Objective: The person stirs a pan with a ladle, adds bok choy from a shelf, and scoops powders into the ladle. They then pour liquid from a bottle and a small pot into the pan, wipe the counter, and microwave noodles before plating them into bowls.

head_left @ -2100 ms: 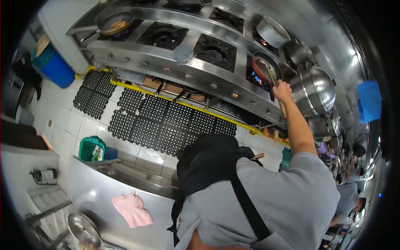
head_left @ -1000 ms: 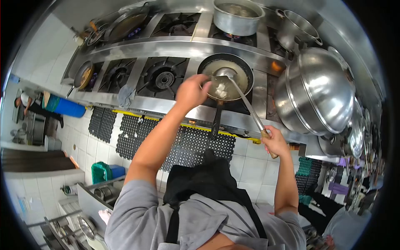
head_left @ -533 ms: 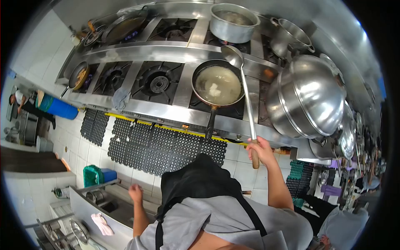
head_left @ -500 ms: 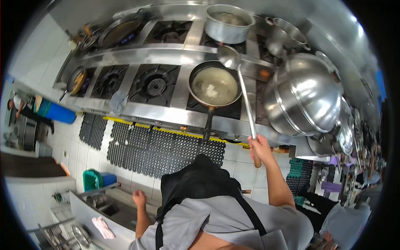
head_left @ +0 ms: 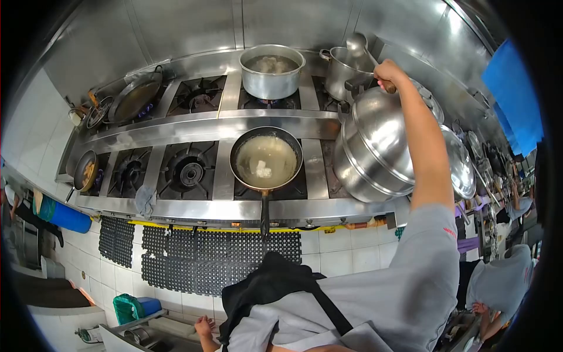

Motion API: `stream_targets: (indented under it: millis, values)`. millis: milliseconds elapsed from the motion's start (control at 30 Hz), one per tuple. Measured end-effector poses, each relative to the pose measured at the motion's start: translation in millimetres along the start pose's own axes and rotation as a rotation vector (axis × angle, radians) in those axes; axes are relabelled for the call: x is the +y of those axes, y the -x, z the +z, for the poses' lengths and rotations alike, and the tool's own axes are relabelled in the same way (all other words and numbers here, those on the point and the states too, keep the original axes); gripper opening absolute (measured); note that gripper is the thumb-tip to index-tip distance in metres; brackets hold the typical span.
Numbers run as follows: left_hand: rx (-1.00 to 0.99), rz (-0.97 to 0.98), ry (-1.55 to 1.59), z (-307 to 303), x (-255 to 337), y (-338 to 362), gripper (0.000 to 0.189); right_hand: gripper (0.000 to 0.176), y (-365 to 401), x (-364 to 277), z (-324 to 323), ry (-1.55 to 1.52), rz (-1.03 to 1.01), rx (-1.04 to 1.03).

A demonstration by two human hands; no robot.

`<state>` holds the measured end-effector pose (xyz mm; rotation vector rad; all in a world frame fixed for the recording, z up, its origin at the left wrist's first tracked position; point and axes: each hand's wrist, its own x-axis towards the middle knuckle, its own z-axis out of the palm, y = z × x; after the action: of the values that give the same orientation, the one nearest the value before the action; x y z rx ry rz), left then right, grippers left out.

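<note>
My right hand (head_left: 391, 71) is wrapped round the wooden grip of a long metal ladle (head_left: 356, 45), stretched out toward the back right of the stove. The ladle's bowl is tilted over the mouth of a steel pot (head_left: 339, 75). Below my right arm stands a large domed steel pot (head_left: 366, 146). On the front burner, a black frying pan (head_left: 265, 192) holds cloudy liquid with a white lump (head_left: 263, 169) in it. My left hand (head_left: 204, 326) hangs low beside the counter, fingers loosely apart and holding nothing.
A big aluminium pot (head_left: 271, 85) sits on a lit back burner. A dark wok (head_left: 136, 100) and a small pan (head_left: 87, 170) are at the left. A grey cloth (head_left: 145, 200) hangs over the stove's front edge. At the far right is another person (head_left: 498, 281).
My right hand has carried the ladle up and back, from beside the frying pan to over the steel pot. The view has tilted up, and my left hand shows lower.
</note>
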<state>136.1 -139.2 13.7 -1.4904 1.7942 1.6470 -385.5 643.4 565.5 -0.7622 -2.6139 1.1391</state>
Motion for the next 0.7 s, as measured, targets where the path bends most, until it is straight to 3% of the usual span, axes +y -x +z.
stream_targets:
  millis: [67,133,267,367,400,533,600,633,700]
  values:
    - [0.027,0.013,0.016,-4,11,14,0.020,0.016,-54,7,1,0.113,0.003,-0.020]
    - [0.071,0.016,0.000,-10,17,30,0.018,0.014,-94,13,10,0.097,0.228,-0.081]
    - [0.146,-0.050,0.037,-27,15,53,0.019,0.013,-111,2,20,0.266,0.238,-0.133]
    - [0.189,-0.119,0.060,-32,9,60,0.019,0.008,-120,-12,11,0.234,0.423,-0.217]
    - [0.199,-0.139,0.072,-32,8,61,0.019,0.013,-137,-9,8,0.014,0.563,-0.231]
    - [0.202,-0.179,0.099,-30,5,56,0.019,0.018,-143,2,-11,-0.323,0.478,-0.220]
    - [0.190,-0.175,0.104,-29,9,51,0.019,0.018,-145,14,-20,-0.733,0.497,-0.358]
    - [0.183,-0.174,0.100,-29,12,46,0.019,0.018,-143,22,-21,-0.733,0.499,-0.351]
    - [0.164,-0.163,0.105,-28,18,37,0.019,0.019,-127,31,-24,-0.966,0.201,-0.304]
